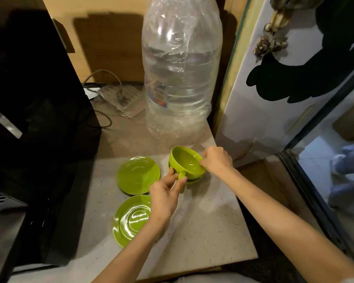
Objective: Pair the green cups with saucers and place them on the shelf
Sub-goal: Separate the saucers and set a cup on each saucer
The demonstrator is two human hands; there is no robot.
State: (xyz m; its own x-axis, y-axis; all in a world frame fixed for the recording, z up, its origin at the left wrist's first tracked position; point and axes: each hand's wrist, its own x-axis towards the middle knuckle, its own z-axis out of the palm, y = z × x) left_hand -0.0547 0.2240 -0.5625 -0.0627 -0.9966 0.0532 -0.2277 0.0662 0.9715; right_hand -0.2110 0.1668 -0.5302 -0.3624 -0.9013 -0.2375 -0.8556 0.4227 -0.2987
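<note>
My left hand [164,193] pinches the handle of the green cup [185,162]; my right hand [216,160] grips its far rim. The cup sits tilted over a saucer [193,181], mostly hidden beneath. Two bare saucers lie on the counter [202,231] to the left: far one [138,175], near one [131,219]. A large clear water bottle [182,66] stands behind.
</note>
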